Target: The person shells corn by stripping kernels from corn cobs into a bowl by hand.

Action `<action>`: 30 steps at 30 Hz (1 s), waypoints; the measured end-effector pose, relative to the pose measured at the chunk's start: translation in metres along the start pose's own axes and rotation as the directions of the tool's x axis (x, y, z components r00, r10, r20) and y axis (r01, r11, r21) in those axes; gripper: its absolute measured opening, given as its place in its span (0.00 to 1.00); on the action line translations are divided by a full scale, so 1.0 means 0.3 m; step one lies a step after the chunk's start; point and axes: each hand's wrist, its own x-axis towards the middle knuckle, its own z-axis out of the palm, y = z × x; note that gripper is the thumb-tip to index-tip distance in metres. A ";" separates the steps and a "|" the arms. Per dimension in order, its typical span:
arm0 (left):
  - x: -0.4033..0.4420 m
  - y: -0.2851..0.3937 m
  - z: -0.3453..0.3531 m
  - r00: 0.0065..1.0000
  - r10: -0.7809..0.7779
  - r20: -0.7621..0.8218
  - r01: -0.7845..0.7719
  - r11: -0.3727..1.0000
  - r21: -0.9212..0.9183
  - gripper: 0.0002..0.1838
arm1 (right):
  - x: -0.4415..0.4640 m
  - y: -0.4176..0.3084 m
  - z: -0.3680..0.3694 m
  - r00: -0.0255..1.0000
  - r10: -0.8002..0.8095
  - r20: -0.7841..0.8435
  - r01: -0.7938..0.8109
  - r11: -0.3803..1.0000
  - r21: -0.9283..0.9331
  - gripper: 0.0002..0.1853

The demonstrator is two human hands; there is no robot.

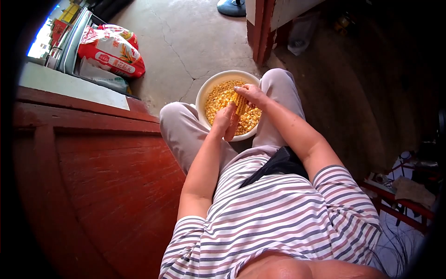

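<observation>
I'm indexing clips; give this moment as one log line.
left hand: on corn cob | right hand: on corn cob | basin: loose kernels inside, between knees

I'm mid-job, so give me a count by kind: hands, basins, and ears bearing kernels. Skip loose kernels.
Hands: 2 (left hand, right hand)
Basin: 1
Ear: 1
Total: 4, leaving out the reddish piece by the left hand; I can't tell whether it is a separate cob.
</observation>
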 end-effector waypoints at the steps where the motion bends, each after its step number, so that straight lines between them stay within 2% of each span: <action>1: 0.013 -0.016 -0.009 1.000 0.012 0.007 -0.013 0.982 0.189 0.23 | -0.003 -0.002 0.001 0.999 0.029 -0.035 -0.030 0.999 -0.028 0.23; 2: 0.000 0.001 0.003 1.000 0.012 0.009 -0.013 0.982 0.190 0.23 | -0.001 -0.002 0.006 0.999 0.029 -0.036 -0.030 0.999 -0.028 0.23; 4: -0.067 0.089 0.060 0.994 -0.037 -0.107 0.065 0.960 0.271 0.24 | 0.005 0.007 0.014 0.998 -0.008 -0.063 0.003 0.997 -0.081 0.22; 6: -0.090 0.119 0.086 0.994 -0.038 -0.103 0.063 0.967 0.247 0.22 | 0.059 0.075 0.016 0.993 -0.061 -0.103 0.046 0.988 -0.145 0.23; 8: -0.067 0.068 0.087 0.990 0.073 -0.119 -0.055 0.987 0.148 0.22 | 0.096 0.125 0.019 0.963 -0.205 -0.175 0.176 0.970 -0.170 0.24; 9: -0.046 0.037 0.075 0.990 0.072 -0.119 -0.054 0.988 0.148 0.22 | 0.100 0.130 0.017 0.963 -0.204 -0.175 0.175 0.970 -0.170 0.24; 11: -0.024 0.027 0.062 0.983 0.152 -0.101 -0.105 0.924 0.367 0.21 | 0.095 0.120 0.012 0.969 -0.183 -0.166 0.147 0.967 -0.208 0.24; 12: -0.035 0.039 0.066 0.983 0.154 -0.101 -0.107 0.924 0.368 0.21 | 0.085 0.108 0.008 0.969 -0.184 -0.167 0.148 0.967 -0.208 0.24; 14: -0.072 0.073 0.079 0.968 0.240 -0.066 -0.210 0.929 0.305 0.22 | 0.063 0.083 0.000 0.986 -0.079 -0.148 0.039 0.967 -0.252 0.33; 15: -0.081 0.082 0.082 0.968 0.242 -0.065 -0.211 0.928 0.308 0.22 | 0.069 0.093 0.000 0.986 -0.080 -0.148 0.042 0.968 -0.249 0.33; 17: -0.090 0.094 0.086 0.972 0.227 -0.061 -0.210 0.956 0.207 0.22 | 0.089 0.116 0.002 0.979 -0.153 -0.132 0.127 0.974 -0.190 0.24; 18: -0.051 0.043 0.065 0.972 0.229 -0.061 -0.212 0.955 0.208 0.22 | 0.090 0.116 0.004 0.979 -0.156 -0.133 0.129 0.973 -0.189 0.24; 19: 0.023 -0.048 0.025 0.973 0.223 -0.068 -0.214 0.970 0.119 0.21 | 0.090 0.113 0.005 0.979 -0.150 -0.136 0.121 0.972 -0.204 0.24; 20: 0.026 -0.033 0.022 0.974 0.213 -0.075 -0.212 0.977 0.026 0.20 | 0.081 0.105 0.008 0.980 -0.142 -0.137 0.109 0.969 -0.220 0.23; 21: 0.014 -0.026 0.016 0.992 0.114 -0.048 -0.116 0.992 -0.042 0.20 | 0.073 0.098 0.007 0.980 -0.142 -0.138 0.109 0.969 -0.221 0.23; 22: 0.006 -0.020 0.015 0.992 0.114 -0.047 -0.116 0.992 -0.042 0.20 | 0.064 0.090 0.003 0.982 -0.126 -0.141 0.094 0.973 -0.211 0.23; 24: -0.022 0.015 0.023 0.987 0.158 0.010 -0.148 0.900 0.410 0.18 | 0.061 0.088 0.004 0.984 -0.107 -0.143 0.078 0.977 -0.201 0.23; 25: -0.032 0.021 0.027 0.988 0.157 0.008 -0.146 0.900 0.410 0.18 | 0.066 0.091 0.004 0.983 -0.098 -0.157 0.065 0.977 -0.202 0.23; 28: -0.039 0.024 0.033 0.974 0.222 0.040 -0.220 0.900 0.376 0.17 | 0.099 0.127 0.000 0.980 -0.096 -0.173 0.062 0.980 -0.189 0.23; 30: -0.026 0.009 0.020 0.988 0.128 0.089 -0.137 0.986 0.097 0.17 | 0.087 0.109 0.003 0.979 -0.105 -0.174 0.074 0.982 -0.175 0.22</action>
